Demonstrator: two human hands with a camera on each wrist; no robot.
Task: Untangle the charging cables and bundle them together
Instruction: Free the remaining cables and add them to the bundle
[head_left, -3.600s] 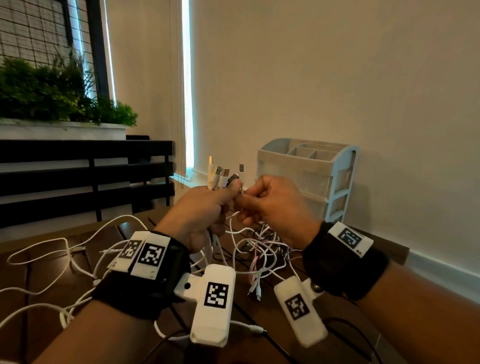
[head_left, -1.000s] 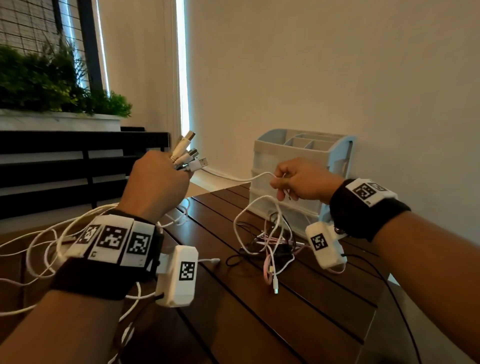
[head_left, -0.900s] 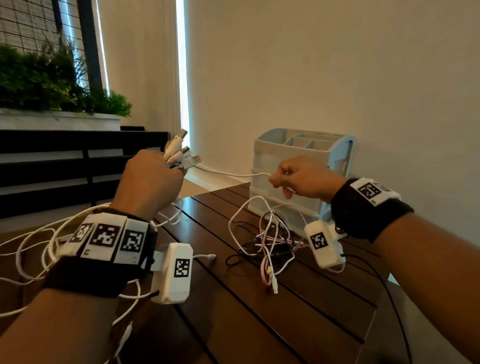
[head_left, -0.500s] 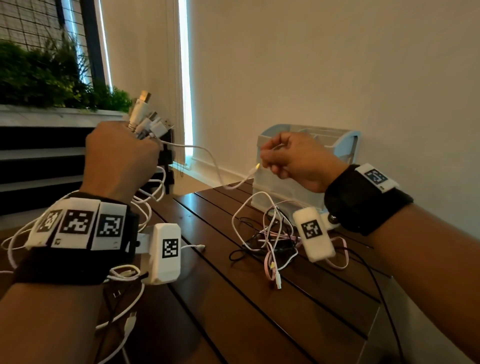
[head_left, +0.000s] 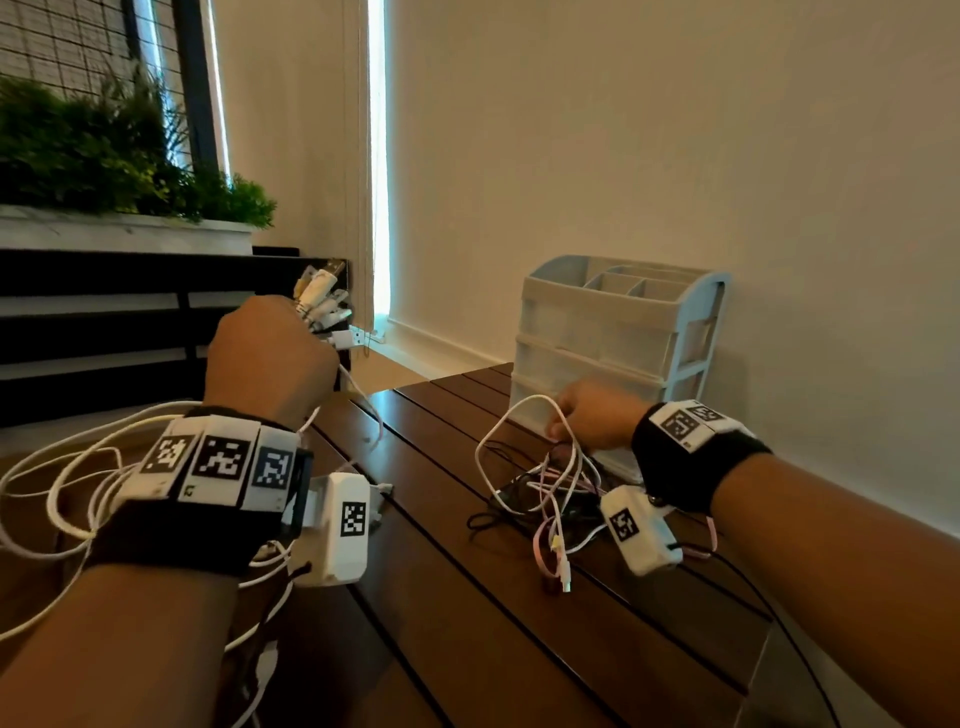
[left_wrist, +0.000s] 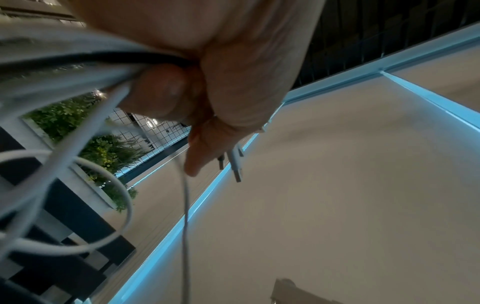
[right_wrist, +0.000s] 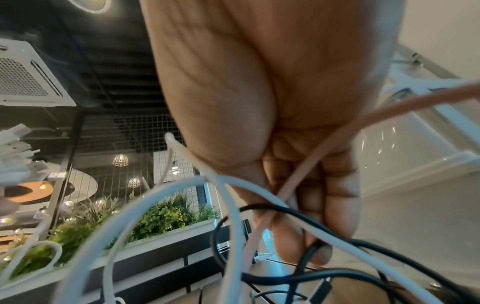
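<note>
On the dark slatted desk, before a pale plastic drawer organiser by the wall: a tangle of white, pink and black charging cables. Right hand lowered to the tangle, fingers curled among its strands; whether any strand is truly gripped cannot be told. Left hand raised, fist clamped round a gathered bundle of white cables, USB plugs projecting above the knuckles, slack loops trailing off the desk's left side.
</note>
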